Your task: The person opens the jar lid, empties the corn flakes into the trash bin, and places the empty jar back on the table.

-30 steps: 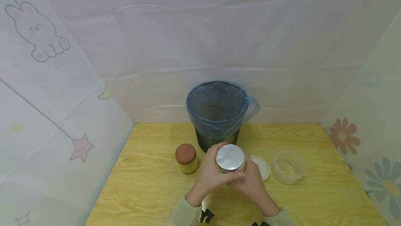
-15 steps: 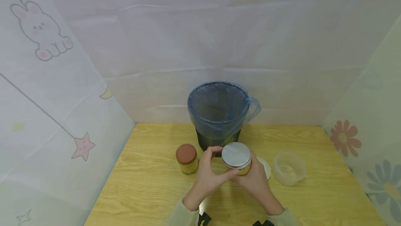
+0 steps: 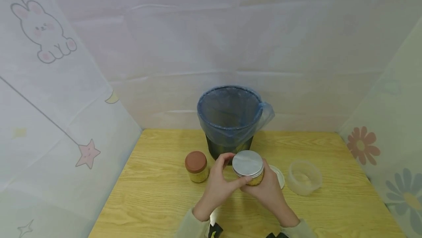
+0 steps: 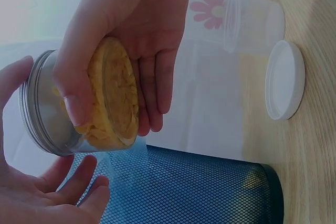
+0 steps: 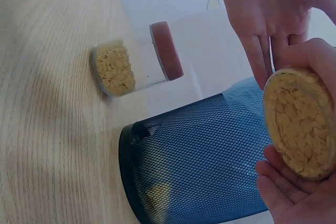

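My right hand point(image 3: 268, 190) grips a clear jar point(image 4: 121, 93) of yellow flakes around its body, with the thumb across the side. The jar is held above the table, tilted, and its base faces the right wrist view. A silver metal lid point(image 3: 248, 163) sits on its top. My left hand point(image 3: 219, 185) spans the lid: the thumb lies on the rim's near side and a fingertip at the opposite edge. Whether that fingertip presses the rim is hard to tell. To the left, a second jar point(image 5: 115, 69) with a reddish-brown lid point(image 3: 196, 162) stands upright, partly filled with flakes.
A black mesh bin point(image 5: 194, 161) lined with a blue bag point(image 3: 230, 135) stands just behind the hands. On the right are a white lid point(image 4: 285, 80) and a clear plastic tub point(image 3: 304, 179). The wooden table point(image 3: 148, 194) meets printed sheets behind and at both sides.
The jar and both hands shifted slightly right from the earliest frame, and the jar tilted more, baring its yellow contents. The left fingers loosened from around the lid. Little differs over the last half second.
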Available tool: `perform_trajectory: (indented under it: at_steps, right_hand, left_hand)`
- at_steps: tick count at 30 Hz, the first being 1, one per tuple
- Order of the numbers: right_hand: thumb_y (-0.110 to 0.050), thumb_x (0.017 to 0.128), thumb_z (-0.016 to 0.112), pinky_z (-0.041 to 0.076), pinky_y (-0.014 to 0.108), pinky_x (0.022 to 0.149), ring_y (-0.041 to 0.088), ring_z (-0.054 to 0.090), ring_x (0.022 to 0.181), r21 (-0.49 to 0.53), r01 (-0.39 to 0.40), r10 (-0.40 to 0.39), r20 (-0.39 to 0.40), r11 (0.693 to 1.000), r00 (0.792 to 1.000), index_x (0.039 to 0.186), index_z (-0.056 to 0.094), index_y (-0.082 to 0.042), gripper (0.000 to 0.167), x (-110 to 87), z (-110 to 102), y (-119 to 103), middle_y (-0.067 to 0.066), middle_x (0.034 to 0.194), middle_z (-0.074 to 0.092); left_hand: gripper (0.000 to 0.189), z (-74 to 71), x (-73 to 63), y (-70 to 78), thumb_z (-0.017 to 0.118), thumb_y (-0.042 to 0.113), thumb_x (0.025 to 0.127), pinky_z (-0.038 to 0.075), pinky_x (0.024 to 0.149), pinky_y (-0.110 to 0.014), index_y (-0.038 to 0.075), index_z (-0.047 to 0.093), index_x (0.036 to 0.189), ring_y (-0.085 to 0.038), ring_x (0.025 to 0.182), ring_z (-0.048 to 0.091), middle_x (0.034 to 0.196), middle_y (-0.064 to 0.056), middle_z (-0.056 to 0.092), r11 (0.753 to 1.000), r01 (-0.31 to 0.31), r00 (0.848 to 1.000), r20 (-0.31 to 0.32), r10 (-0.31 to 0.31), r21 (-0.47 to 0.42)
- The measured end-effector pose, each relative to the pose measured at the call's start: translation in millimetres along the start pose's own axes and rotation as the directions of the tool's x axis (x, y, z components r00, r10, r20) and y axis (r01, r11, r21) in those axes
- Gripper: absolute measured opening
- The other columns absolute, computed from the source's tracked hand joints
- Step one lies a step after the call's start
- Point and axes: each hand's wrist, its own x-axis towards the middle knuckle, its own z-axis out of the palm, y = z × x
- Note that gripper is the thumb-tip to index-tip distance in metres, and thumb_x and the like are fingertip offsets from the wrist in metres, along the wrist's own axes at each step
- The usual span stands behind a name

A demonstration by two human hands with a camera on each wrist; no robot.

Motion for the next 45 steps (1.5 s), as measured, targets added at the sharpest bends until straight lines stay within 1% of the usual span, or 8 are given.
perform_trajectory:
  at_steps: [4,10,13,17,20,29,39,45]
  right_hand:
    - [-0.006,0.066,0.095,0.054,0.048,0.084,0.022,0.063,0.106,0.022,0.002,-0.003,0.027,1.0,1.0,0.141,0.049,-0.008,0.088,-0.8,2,-1,0.004,0.122,0.065]
    - [-0.006,0.062,0.094,0.056,0.04,0.082,0.02,0.063,0.101,0.051,0.006,-0.011,0.091,0.999,0.996,0.137,0.052,-0.012,0.086,-3.4,9,-4,0.0,0.117,0.065]
    - [-0.007,0.061,0.094,0.056,0.038,0.08,0.018,0.063,0.099,0.054,0.033,-0.038,0.102,0.998,0.994,0.135,0.053,-0.013,0.085,-4.5,12,-5,-0.002,0.115,0.066]
    - [-0.007,0.061,0.093,0.056,0.038,0.078,0.017,0.064,0.098,0.039,0.062,-0.065,0.091,0.997,0.994,0.135,0.054,-0.011,0.084,-4.4,12,-5,-0.003,0.113,0.066]
    - [-0.007,0.062,0.093,0.056,0.039,0.078,0.018,0.064,0.097,0.03,0.052,-0.054,0.089,0.998,0.995,0.135,0.054,-0.011,0.083,-3.4,11,-6,-0.002,0.113,0.066]
    - [-0.011,0.063,0.095,0.055,0.046,0.08,0.023,0.065,0.1,-0.027,0.013,-0.012,0.037,1.0,0.999,0.135,0.052,-0.005,0.084,-2.0,6,-5,0.006,0.114,0.067]
    - [-0.011,0.065,0.096,0.055,0.048,0.081,0.022,0.065,0.102,-0.021,0.004,-0.003,0.008,1.0,1.0,0.138,0.05,-0.007,0.087,1.4,1,5,0.006,0.119,0.066]
    - [-0.007,0.063,0.096,0.055,0.049,0.082,0.023,0.064,0.103,0.002,0.001,-0.001,0.019,1.0,1.0,0.137,0.051,-0.007,0.087,0.5,2,2,0.006,0.12,0.066]
  left_hand:
    - [0.068,-0.7,1.2,0.3,0.089,0.035,0.081,0.042,0.107,-0.044,0.021,0.053,0.137,-0.018,0.123,0.054,0.131,0.007,0.057,1.0,0.01,1.0,0.011,-0.01,-0.007]
    - [0.075,0.4,2.8,4.5,0.092,0.038,0.075,0.051,0.09,-0.04,0.02,0.052,0.136,-0.017,0.109,0.059,0.126,0.007,0.058,0.998,0.06,0.998,0.03,-0.06,-0.003]
    - [0.076,1.2,3.4,6.2,0.093,0.037,0.072,0.052,0.087,-0.039,0.021,0.054,0.136,-0.017,0.106,0.06,0.125,0.006,0.059,0.998,0.056,0.998,0.018,-0.056,0.008]
    - [0.077,1.3,3.9,6.8,0.095,0.035,0.07,0.051,0.087,-0.039,0.025,0.056,0.136,-0.017,0.107,0.059,0.126,0.006,0.059,0.999,0.033,0.999,0.012,-0.033,0.026]
    - [0.079,0.7,4.2,6.7,0.096,0.035,0.069,0.051,0.088,-0.039,0.027,0.055,0.137,-0.016,0.108,0.059,0.127,0.007,0.059,0.999,0.024,1.0,0.018,-0.025,0.039]
    - [0.08,-2.3,1.5,1.6,0.093,0.036,0.074,0.047,0.098,-0.044,0.017,0.053,0.141,-0.015,0.116,0.055,0.131,0.006,0.057,0.994,-0.054,0.998,0.028,0.051,0.093]
    - [0.069,-7.9,-2.7,-1.9,0.087,0.04,0.082,0.043,0.104,-0.045,0.018,0.054,0.138,-0.023,0.121,0.053,0.131,0.006,0.055,0.99,-0.045,0.999,0.007,0.045,0.135]
    - [0.07,-8.1,-0.9,1.1,0.089,0.036,0.08,0.043,0.105,-0.046,0.018,0.053,0.137,-0.018,0.124,0.053,0.132,0.006,0.056,0.996,-0.032,0.999,0.016,0.031,0.078]
